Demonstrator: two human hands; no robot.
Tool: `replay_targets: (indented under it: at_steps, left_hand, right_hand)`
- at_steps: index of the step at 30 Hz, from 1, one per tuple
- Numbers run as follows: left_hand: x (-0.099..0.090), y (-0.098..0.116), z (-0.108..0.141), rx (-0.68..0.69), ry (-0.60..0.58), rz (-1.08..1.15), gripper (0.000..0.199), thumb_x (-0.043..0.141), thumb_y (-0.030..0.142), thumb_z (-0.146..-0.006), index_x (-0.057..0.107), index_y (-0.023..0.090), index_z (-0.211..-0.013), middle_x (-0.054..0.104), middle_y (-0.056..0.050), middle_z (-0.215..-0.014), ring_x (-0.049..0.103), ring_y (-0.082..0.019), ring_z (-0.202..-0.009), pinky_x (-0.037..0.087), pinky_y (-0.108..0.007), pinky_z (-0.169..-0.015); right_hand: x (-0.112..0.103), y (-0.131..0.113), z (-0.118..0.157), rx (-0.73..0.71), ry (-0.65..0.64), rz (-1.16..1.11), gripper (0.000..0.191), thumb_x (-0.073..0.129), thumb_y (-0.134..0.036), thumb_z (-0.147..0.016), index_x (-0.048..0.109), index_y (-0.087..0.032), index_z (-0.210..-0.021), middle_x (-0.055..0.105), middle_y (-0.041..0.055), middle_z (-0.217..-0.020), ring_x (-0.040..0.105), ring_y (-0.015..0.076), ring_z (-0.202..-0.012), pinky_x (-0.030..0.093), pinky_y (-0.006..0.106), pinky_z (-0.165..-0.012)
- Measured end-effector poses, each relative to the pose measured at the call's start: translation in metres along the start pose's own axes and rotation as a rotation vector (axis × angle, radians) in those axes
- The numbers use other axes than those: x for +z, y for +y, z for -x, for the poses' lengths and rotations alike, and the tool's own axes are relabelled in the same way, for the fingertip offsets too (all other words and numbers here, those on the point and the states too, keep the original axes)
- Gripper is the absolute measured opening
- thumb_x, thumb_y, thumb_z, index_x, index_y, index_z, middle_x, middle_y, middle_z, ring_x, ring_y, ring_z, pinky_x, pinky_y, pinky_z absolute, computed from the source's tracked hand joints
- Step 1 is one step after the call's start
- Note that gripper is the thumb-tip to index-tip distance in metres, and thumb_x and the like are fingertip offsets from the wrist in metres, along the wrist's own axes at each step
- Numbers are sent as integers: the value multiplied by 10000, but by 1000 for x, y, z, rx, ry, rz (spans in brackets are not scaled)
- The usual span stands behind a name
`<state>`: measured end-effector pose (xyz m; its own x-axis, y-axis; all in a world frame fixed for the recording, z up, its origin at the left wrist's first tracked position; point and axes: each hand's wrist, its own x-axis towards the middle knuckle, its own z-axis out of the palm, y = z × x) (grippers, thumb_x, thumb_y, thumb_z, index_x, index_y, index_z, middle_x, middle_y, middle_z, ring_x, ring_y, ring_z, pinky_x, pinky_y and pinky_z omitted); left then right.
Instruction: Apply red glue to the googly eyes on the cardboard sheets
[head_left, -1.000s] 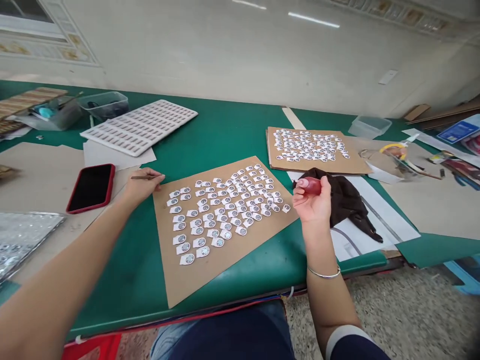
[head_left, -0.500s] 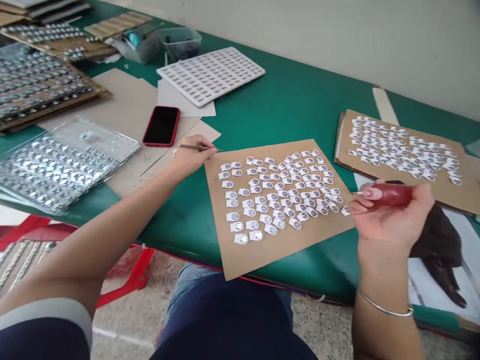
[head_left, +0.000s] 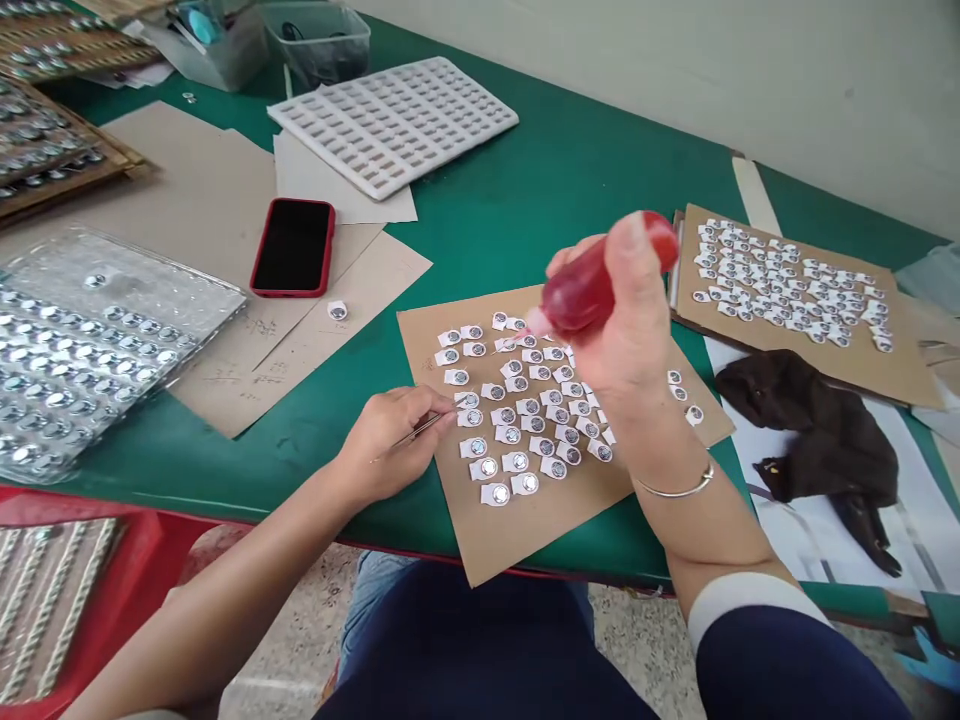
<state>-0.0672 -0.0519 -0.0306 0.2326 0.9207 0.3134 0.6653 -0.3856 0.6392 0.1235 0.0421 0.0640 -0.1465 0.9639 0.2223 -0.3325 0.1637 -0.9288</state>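
Observation:
My right hand (head_left: 630, 320) is wrapped round a red squeeze bottle (head_left: 581, 290) with a pale nozzle. The nozzle points down and left over the upper part of a brown cardboard sheet (head_left: 487, 550). Rows of small white tabs (head_left: 495, 494), each with a round silvery piece on it, lie on this sheet. At the sheet's left edge, my left hand (head_left: 397, 435) pinches thin metal tweezers (head_left: 420, 430). Their tips are by a tab in the left column; whether they grip it I cannot tell. My right hand and the bottle hide some tabs.
A red-cased phone (head_left: 292, 248) and a single tab (head_left: 337, 310) lie on brown paper to the left. Behind stands a white slotted tray (head_left: 382, 185). Another tab-covered board (head_left: 907, 370) and a dark cloth item (head_left: 840, 430) are at right. A plastic-covered sheet (head_left: 52, 270) lies far left.
My left hand came down from the sheet's top left corner to its left edge with the tweezers. The bottle in my right hand moved left over the sheet. A single tab now shows below the phone.

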Motion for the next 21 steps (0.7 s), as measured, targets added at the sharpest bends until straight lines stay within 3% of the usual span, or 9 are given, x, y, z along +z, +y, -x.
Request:
replay_targets:
  at_steps: [3, 6, 10, 17, 21]
  left_hand:
    - [-1, -3, 0, -38, 10, 17, 62, 563, 243, -835, 609, 205, -818, 695, -14, -805, 648, -155, -711, 451, -241, -551]
    - [-1, -3, -1, -38, -13, 28, 58, 560, 224, -832, 608, 202, -808, 694, -12, -789, 648, -156, -708, 458, -250, -564]
    - [1, -1, -2, 38, -20, 26, 27, 562, 190, -830, 586, 194, -819, 697, -22, -809, 647, -159, -709, 473, -275, -602]
    - [4, -1, -3, 102, -31, 16, 50, 567, 149, -827, 557, 194, -845, 693, -21, -843, 646, -157, -736, 475, -280, -637]
    - [5, -1, -3, 143, -23, 3, 68, 564, 133, -827, 534, 187, -854, 686, -20, -840, 644, -157, -744, 474, -281, -649]
  right_hand:
    - [12, 10, 0, 28, -34, 55, 364, 537, -553, -822, 535, -224, -665, 533, -33, -529, 561, 125, -428, 332, 239, -332]
    - [9, 21, 1, 53, -31, 120, 330, 584, -541, -793, 519, -240, -674, 529, -46, -517, 594, 140, -450, 388, 242, -341]
    - [0, 30, 0, 37, -24, 140, 297, 590, -511, -803, 511, -242, -703, 490, -58, -487, 625, 167, -485, 504, 290, -409]
    - [-2, 33, -1, -9, -21, 249, 336, 548, -570, -809, 499, -240, -762, 515, -19, -581, 672, 217, -664, 544, 319, -468]
    - [-2, 36, 0, -2, -46, 224, 298, 545, -538, -827, 493, -250, -773, 511, -24, -598, 664, 207, -655, 550, 323, -476]
